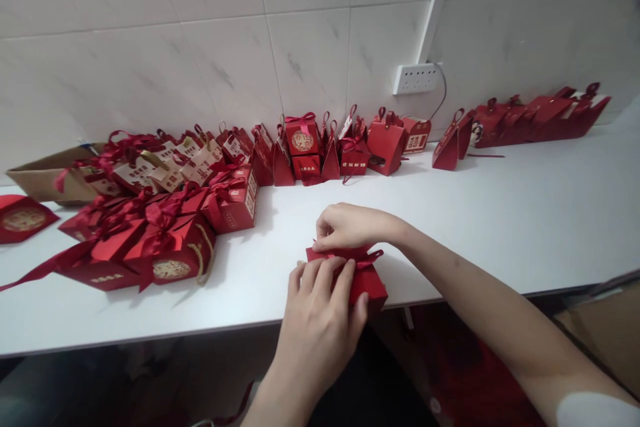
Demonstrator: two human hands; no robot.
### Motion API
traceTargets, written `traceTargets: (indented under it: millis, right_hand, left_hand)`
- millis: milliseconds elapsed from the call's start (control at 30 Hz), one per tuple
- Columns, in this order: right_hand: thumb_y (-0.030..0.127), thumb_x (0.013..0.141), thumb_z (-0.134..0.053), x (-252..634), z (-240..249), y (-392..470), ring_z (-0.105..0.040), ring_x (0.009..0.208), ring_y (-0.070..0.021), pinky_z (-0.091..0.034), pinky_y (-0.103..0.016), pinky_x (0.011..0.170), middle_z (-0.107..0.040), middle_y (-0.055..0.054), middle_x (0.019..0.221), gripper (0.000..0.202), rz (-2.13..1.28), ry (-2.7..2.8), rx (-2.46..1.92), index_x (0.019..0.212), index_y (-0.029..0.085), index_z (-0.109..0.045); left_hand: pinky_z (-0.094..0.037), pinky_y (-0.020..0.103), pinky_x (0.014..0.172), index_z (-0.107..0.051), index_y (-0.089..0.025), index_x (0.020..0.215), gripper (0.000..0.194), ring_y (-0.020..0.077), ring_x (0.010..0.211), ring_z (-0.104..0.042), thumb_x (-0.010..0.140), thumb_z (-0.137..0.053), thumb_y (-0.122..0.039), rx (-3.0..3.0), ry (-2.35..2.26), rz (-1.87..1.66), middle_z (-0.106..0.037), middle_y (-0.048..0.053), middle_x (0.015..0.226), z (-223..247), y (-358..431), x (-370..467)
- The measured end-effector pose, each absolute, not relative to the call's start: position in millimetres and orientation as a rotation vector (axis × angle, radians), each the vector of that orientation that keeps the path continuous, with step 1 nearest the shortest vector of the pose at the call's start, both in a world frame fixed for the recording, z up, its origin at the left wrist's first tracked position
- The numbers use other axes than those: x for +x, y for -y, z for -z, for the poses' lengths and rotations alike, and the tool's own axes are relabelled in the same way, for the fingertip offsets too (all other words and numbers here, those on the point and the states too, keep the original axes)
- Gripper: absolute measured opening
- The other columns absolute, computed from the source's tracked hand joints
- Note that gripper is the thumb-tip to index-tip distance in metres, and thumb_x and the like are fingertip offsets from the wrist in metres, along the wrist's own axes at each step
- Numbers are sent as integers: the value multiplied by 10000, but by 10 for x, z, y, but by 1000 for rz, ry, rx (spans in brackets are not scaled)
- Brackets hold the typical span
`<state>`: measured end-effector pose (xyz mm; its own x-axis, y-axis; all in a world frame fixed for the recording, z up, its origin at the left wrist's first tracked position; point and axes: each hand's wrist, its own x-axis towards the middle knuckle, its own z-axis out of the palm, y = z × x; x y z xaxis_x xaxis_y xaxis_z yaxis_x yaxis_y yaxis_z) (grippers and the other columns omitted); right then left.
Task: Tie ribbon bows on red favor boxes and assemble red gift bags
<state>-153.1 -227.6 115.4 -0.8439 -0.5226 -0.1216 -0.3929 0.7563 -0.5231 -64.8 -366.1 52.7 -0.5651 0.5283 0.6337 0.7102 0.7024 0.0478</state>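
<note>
A small red gift box (371, 285) with a dark red ribbon (369, 259) across its top sits at the table's front edge. My left hand (317, 300) lies over its near left part, with the fingers bent over the top and the thumb along the near side, gripping it. Reaching across from the right, my right hand (345, 227) is curled at the far left edge of the box, thumb and fingers closed together. What its fingertips pinch is hidden behind the hand. A bit of beige cord shows beside the left fingers.
Large red gift boxes with ribbon bows (160, 240) crowd the white table (450, 213) on the left, beside an open cardboard box (50, 170). Small red boxes (303, 140) line the tiled wall, with more red boxes (540, 120) at right. A power strip (416, 78) hangs above.
</note>
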Motion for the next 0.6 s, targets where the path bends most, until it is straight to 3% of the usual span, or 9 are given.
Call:
traceTargets:
  millis: [300, 433, 600]
  right_hand:
    - [334, 806, -594, -1682, -1028, 2317, -562, 563, -133, -371, -242, 527, -653, -36, 626, 226, 793, -2754, -561, 696, 148, -660]
    - [433, 822, -585, -1723, -967, 2261, -591, 522, -123, -402, -236, 531, -656, -40, 661, 306, 1072, -2687, -453, 727, 144, -621]
    - [588, 794, -539, -1522, -885, 1788, -620, 710, -177, -405, -247, 557, -670, -82, 795, 452, 1272, -2682, -287, 778, 144, -622]
  left_hand:
    - [-447, 444, 813, -578, -124, 1107, 262, 245, 890, -564, 884, -487, -227, -999, 2331, 481, -640, 111, 1016, -515, 3666, -673]
    - [-436, 444, 828, -533, -138, 1144, 280, 250, 918, -569, 879, -503, -222, -999, 2334, 522, -638, 108, 1039, -512, 3674, -685]
    - [-439, 433, 844, -471, -128, 1165, 326, 247, 950, -575, 861, -541, -222, -997, 2332, 618, -637, 121, 1061, -517, 3699, -695]
